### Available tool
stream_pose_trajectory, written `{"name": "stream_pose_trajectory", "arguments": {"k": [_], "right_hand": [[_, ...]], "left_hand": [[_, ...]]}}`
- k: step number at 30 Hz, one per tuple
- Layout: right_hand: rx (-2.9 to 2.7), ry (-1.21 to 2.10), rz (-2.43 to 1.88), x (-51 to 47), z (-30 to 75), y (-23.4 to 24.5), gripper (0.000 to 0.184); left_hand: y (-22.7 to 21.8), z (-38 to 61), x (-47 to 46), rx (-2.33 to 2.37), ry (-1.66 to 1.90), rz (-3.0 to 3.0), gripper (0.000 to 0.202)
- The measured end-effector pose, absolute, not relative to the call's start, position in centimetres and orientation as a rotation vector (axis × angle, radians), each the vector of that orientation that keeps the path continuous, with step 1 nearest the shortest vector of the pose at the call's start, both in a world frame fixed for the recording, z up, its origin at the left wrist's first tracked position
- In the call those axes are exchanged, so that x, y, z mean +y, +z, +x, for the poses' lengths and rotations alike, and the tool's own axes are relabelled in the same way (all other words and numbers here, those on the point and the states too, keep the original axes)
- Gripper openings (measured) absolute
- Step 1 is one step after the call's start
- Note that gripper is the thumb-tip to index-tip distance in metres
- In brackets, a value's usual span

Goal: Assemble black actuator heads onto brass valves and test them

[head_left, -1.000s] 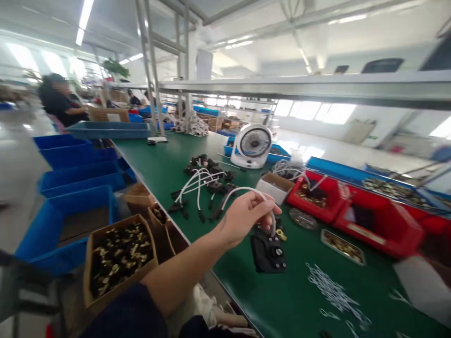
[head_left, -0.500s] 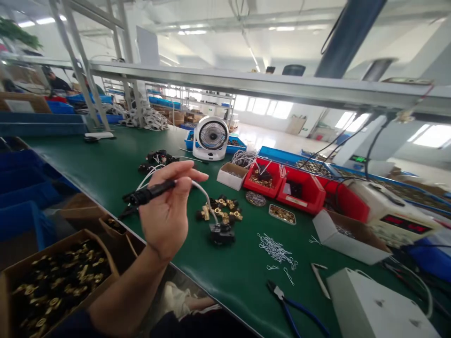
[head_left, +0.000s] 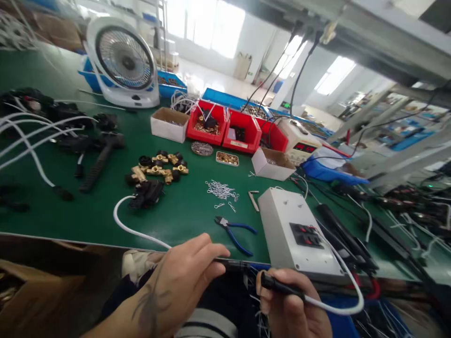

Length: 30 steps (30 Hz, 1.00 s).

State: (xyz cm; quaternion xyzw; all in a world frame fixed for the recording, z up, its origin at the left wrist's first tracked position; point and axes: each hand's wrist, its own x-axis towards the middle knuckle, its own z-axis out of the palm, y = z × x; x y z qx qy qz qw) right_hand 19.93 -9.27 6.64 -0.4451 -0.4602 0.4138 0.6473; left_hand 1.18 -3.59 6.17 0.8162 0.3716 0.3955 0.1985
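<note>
Currently, item one: my left hand [head_left: 190,277] pinches a black plug [head_left: 237,266] on a white cable [head_left: 128,226], long axis level, tip pointing right. Item two: my right hand [head_left: 291,310] grips a black probe [head_left: 280,285], tip pointing left toward that plug. Both sit below the grey box [head_left: 294,234]; blue pliers [head_left: 235,231] lie left of the box.

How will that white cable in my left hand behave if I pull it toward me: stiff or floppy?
Probably floppy: the white cable lies in a loose curve across the green table. Its far end joins a black part, which looks light enough to drag along. That part lies beside the brass fittings, so a pull may nudge them. The left hand pinches the black end.
</note>
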Motion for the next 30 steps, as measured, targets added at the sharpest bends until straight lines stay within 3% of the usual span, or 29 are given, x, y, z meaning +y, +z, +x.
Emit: {"name": "stream_pose_trajectory", "arguments": {"k": [18,30], "right_hand": [[-0.928,1.032,-1.051,-9.5,19.2,6.6,0.021],[-0.947,1.063,-1.047,-9.3,19.5,6.4,0.019]], "left_hand": [[7.3,1.1,-3.5,0.885,1.327,2.146,0.006],[7.2,1.1,-3.6,0.819,1.291,2.095,0.006]]}}
